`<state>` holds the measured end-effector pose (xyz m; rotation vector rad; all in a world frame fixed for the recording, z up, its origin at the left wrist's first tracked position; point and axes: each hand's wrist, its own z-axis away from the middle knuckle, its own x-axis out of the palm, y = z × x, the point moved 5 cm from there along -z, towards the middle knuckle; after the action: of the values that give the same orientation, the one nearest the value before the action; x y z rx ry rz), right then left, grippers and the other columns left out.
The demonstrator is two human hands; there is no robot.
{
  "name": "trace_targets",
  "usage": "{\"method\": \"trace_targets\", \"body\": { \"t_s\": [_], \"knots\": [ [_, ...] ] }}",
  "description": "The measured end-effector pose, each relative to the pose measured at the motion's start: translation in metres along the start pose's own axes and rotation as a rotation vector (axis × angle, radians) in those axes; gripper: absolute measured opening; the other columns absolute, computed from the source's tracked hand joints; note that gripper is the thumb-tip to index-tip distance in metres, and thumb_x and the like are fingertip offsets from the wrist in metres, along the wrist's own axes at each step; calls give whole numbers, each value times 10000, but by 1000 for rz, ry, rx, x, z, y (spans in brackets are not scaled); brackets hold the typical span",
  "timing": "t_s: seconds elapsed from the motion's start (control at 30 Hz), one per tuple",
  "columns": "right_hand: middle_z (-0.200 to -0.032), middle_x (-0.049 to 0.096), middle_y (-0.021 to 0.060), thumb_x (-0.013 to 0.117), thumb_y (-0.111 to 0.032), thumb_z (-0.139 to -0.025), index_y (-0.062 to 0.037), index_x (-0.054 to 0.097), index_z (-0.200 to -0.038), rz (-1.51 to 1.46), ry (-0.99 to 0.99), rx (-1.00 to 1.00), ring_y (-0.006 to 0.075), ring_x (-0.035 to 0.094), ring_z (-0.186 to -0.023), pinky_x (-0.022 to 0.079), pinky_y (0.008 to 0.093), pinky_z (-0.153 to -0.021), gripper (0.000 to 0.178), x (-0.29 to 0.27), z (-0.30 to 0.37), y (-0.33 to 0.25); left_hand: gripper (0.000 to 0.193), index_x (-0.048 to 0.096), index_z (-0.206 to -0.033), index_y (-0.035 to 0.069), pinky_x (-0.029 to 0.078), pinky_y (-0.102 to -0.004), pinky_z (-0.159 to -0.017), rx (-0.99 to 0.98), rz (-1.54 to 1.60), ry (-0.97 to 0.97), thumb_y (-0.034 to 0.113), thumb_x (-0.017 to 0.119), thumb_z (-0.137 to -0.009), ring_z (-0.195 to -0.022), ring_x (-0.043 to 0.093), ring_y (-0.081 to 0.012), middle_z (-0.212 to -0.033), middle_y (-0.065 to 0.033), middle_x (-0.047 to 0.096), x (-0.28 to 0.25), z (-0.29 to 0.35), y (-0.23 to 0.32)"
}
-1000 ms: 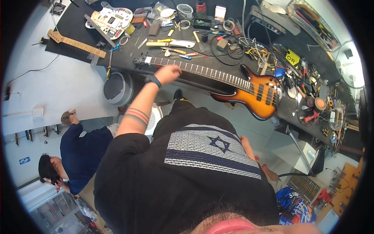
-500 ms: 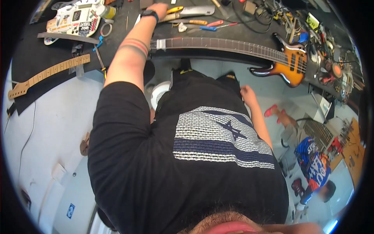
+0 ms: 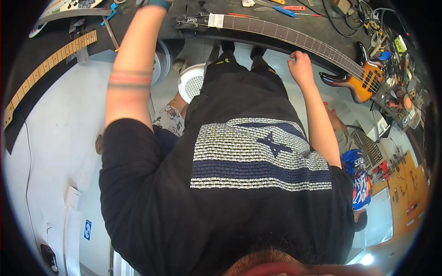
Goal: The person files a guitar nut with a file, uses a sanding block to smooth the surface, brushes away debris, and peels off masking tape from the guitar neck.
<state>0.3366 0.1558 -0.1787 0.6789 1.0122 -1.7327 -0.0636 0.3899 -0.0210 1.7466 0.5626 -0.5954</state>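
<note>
My left forearm reaches up over the bench, and its hand lies beyond the top edge; only a dark wristband (image 3: 160, 3) shows there. My right hand (image 3: 300, 66) is raised just short of the bench edge, below the neck of a bass guitar. Its fingers are loosely bent with a small gap at the thumb, and nothing shows in them. The bass guitar (image 3: 352, 86) lies along the bench edge, its sunburst body at the right and its dark fretboard (image 3: 285, 34) running left. White tape (image 3: 216, 20) covers the fretboard's nut end.
A loose maple guitar neck (image 3: 50, 60) lies at the left. Blue-handled (image 3: 283, 11) and red-handled (image 3: 294, 8) tools lie at the back. Cables and clutter (image 3: 382, 34) fill the right. A white perforated stool (image 3: 192, 83) stands below; another person (image 3: 361, 184) is at the lower right.
My right hand has risen from beside my shorts toward the bench edge. My left hand has gone out past the top edge. The view has shifted, so the bench sits higher in it.
</note>
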Motion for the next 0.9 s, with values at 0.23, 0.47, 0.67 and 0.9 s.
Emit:
{"method": "trace_targets", "body": {
  "t_s": [0.23, 0.47, 0.67, 0.9],
  "knots": [
    [-1107, 749, 280, 767, -339, -923, 8, 734, -1044, 175, -263, 100, 472, 674, -1147, 521, 520, -1027, 369, 2, -31, -8, 116, 706, -1023, 73, 583, -406, -759, -26, 109, -171, 121, 726, -919, -852, 727, -336, -912, -130, 713, 23, 157, 5],
    [-1059, 739, 300, 777, -351, -911, 28, 703, -1006, 249, -270, 89, 485, 703, -1075, 545, 524, -952, 397, 1, -33, -9, 66, 659, -925, 18, 540, -346, -727, -48, 122, 71, 37, 720, -909, -754, 676, -284, -855, -89, 695, 13, 155, 2],
    [-1054, 738, 304, 771, -361, -917, 39, 703, -1021, 261, -333, 98, 485, 704, -1074, 546, 522, -948, 419, -1, -29, -7, 33, 677, -938, 0, 541, -314, -712, -196, 354, -40, -28, 681, -955, -751, 673, -205, -943, -102, 712, 14, 166, -8],
    [-1054, 733, 315, 774, -357, -917, 47, 705, -1032, 261, -345, 80, 491, 696, -1085, 545, 514, -956, 426, -4, -30, -10, 35, 663, -953, -14, 518, -281, -723, -266, 609, 97, -10, 660, -988, -813, 660, -151, -937, -73, 704, 14, 168, -20]
  ]
}}
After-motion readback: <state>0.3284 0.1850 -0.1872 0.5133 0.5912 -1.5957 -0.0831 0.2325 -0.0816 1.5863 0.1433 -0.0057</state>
